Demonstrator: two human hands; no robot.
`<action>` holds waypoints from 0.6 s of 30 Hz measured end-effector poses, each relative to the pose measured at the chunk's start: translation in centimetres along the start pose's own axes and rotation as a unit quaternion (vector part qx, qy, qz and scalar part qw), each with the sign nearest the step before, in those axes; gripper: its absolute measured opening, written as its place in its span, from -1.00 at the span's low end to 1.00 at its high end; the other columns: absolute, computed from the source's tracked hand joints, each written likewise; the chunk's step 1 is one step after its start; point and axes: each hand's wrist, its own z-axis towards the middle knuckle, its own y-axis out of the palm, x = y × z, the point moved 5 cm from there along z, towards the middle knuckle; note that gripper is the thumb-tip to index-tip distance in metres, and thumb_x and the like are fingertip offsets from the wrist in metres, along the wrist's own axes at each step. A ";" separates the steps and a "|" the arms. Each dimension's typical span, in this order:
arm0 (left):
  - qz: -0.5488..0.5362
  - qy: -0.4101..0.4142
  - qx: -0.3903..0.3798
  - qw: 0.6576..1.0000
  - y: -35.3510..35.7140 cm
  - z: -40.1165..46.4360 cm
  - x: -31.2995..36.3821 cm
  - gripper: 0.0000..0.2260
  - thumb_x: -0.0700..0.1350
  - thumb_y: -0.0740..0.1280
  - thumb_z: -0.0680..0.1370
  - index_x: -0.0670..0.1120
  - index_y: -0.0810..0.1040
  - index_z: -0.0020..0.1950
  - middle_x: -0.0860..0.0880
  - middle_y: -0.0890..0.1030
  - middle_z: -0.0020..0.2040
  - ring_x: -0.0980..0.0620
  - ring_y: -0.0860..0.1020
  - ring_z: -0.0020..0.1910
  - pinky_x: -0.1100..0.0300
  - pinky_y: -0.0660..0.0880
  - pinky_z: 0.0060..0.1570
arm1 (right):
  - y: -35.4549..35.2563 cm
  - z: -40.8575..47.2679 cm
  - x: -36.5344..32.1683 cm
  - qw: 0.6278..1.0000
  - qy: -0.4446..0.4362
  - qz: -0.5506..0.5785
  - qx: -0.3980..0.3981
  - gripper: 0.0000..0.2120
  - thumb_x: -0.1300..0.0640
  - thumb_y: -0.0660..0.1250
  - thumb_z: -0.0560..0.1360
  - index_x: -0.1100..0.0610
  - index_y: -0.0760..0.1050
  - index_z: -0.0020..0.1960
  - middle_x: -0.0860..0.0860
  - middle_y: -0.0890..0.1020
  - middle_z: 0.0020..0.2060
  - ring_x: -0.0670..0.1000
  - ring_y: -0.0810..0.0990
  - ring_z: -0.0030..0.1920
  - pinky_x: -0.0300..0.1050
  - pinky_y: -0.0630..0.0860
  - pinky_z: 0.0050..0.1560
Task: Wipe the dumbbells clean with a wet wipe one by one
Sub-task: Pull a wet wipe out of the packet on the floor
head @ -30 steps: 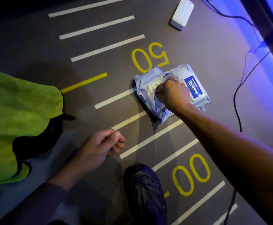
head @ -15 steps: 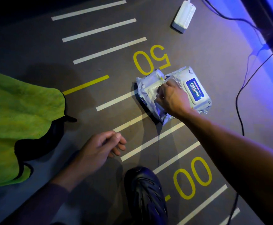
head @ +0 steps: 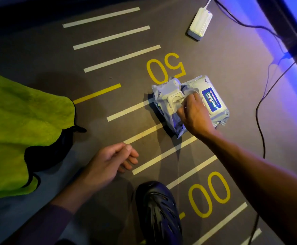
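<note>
Two pale wet wipe packs lie side by side on the grey floor by the yellow "50"; the right pack [head: 214,101] has a blue label, the left pack [head: 163,96] shows a flip lid [head: 173,99] standing open. My right hand [head: 195,115] reaches over them, fingertips curled and pinching at the opening between lid and label; what they pinch is hidden. My left hand [head: 107,163] hovers low over the floor, fingers loosely curled, holding nothing. No dumbbell is in view.
A green towel [head: 20,131] with a black edge is spread on the floor at the left. A dark shoe [head: 159,213] is at the bottom centre. A white power adapter [head: 199,23] and black cables [head: 260,103] lie at the right.
My right hand has shifted a little toward the blue label, uncovering the open flip lid. The left hand has stayed nearly still.
</note>
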 end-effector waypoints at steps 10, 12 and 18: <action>0.002 0.004 0.009 1.000 0.6 -0.6 0.4 -0.60 0.14 0.23 0.63 -0.16 0.66 0.03 -0.13 0.70 -0.11 0.06 0.64 -0.19 0.25 0.56 -0.18 | 1.0 -0.5 0.9 0.999 0.032 0.032 0.014 -0.75 -0.05 0.37 0.60 0.14 0.48 0.06 0.05 0.49 0.08 0.00 0.51 -0.03 -0.16 0.50 -0.08; -0.001 0.001 0.008 1.000 0.7 -0.6 0.2 -0.59 0.16 0.24 0.64 -0.16 0.66 0.02 -0.15 0.70 -0.11 0.06 0.64 -0.19 0.26 0.55 -0.19 | 1.0 -0.2 1.1 0.995 0.072 0.060 0.028 -0.78 -0.05 0.38 0.60 0.11 0.51 0.01 0.02 0.50 0.04 0.03 0.54 -0.04 -0.23 0.46 -0.14; -0.006 -0.002 -0.001 1.000 1.0 -0.3 0.2 -0.61 0.10 0.20 0.54 -0.16 0.66 0.02 -0.16 0.70 -0.11 0.03 0.64 -0.18 0.26 0.55 -0.19 | 0.4 -0.2 0.7 0.995 0.084 0.041 0.043 -0.80 -0.01 0.29 0.66 0.13 0.52 0.06 0.04 0.58 0.07 -0.01 0.49 -0.04 -0.13 0.42 -0.10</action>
